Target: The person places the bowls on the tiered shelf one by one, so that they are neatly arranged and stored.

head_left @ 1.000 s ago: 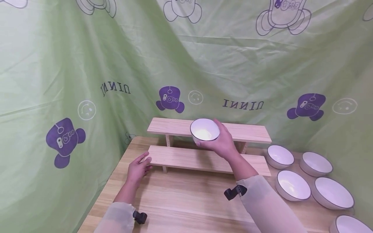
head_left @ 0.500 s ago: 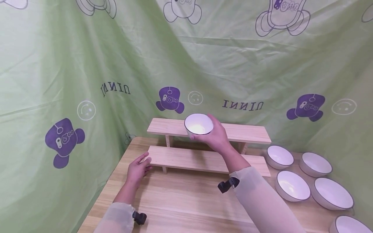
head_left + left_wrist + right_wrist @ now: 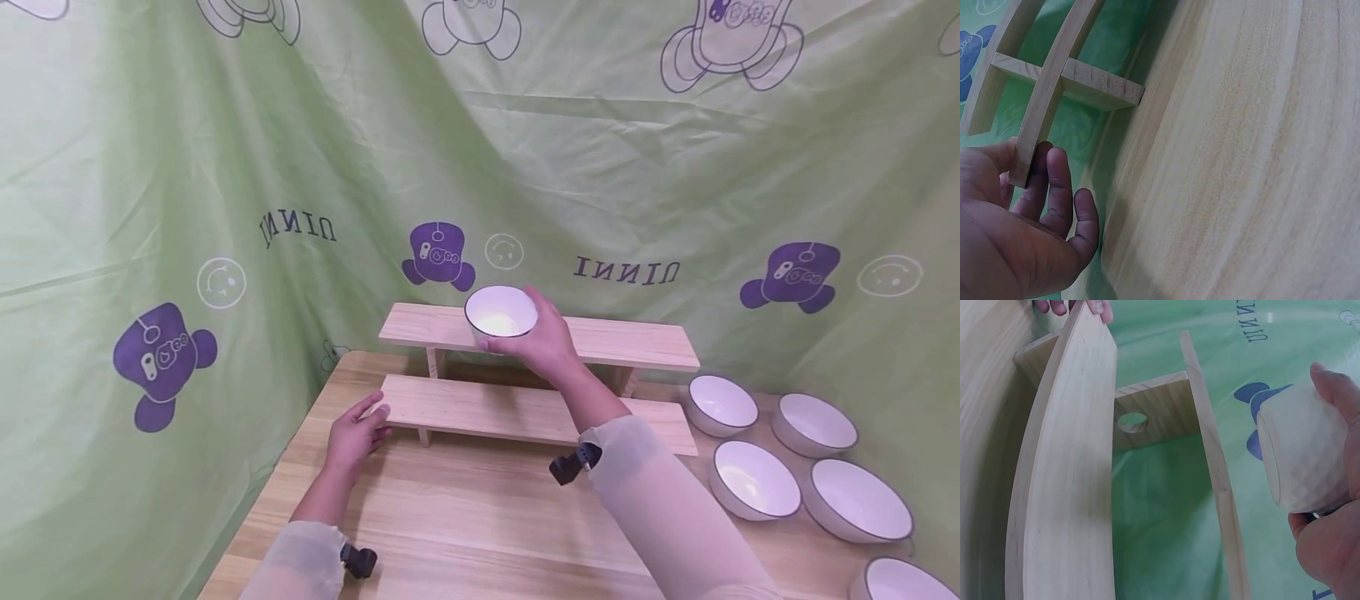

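A small white bowl with a dark rim and a dimpled outer wall, clearer in the right wrist view, is in my right hand. Thumb and fingers grip its side, keeping it upright over the left half of the upper board of a two-tier wooden shelf. In the right wrist view, a gap separates the bowl from that board. My left hand pinches the left end of the lower board. The left wrist view has its thumb on one face of the board and fingers on the other.
Several white bowls with dark rims stand on the right of the wooden table, among them a near one and a larger one. A green printed curtain hangs close behind and at the left.
My right hand has carried the bowl left and away from me, to farther along the upper board. The left hand has stayed at the lower board's end.
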A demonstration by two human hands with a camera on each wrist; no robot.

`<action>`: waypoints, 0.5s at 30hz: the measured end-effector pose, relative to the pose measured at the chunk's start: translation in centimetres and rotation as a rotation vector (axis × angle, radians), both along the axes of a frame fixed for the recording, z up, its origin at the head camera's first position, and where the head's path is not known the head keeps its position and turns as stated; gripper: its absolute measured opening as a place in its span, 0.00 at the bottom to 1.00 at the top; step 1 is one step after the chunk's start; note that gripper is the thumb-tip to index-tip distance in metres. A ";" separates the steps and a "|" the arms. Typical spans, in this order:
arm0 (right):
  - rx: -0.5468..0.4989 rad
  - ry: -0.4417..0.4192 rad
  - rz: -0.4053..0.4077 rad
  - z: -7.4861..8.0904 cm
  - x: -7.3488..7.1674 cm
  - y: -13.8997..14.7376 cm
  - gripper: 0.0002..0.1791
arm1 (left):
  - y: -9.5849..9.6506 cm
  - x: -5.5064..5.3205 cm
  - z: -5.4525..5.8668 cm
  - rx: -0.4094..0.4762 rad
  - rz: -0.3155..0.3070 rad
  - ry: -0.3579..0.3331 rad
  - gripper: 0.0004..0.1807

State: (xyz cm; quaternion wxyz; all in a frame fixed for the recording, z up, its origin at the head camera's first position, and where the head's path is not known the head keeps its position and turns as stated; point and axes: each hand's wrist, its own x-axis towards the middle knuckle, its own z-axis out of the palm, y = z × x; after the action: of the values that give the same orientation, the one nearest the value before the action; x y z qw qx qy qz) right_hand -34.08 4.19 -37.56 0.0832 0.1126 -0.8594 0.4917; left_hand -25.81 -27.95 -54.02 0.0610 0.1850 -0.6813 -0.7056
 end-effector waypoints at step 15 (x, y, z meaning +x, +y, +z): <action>-0.009 -0.012 0.005 -0.2 -1.4 -1.7 0.72 | -0.1 -0.1 -0.1 0.002 -0.003 0.008 0.30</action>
State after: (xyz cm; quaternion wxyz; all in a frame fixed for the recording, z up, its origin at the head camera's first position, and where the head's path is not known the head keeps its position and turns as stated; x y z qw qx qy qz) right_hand -35.44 2.47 -37.78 0.0771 0.1115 -0.8575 0.4964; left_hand -25.89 -28.04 -54.14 0.0628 0.1812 -0.6807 -0.7070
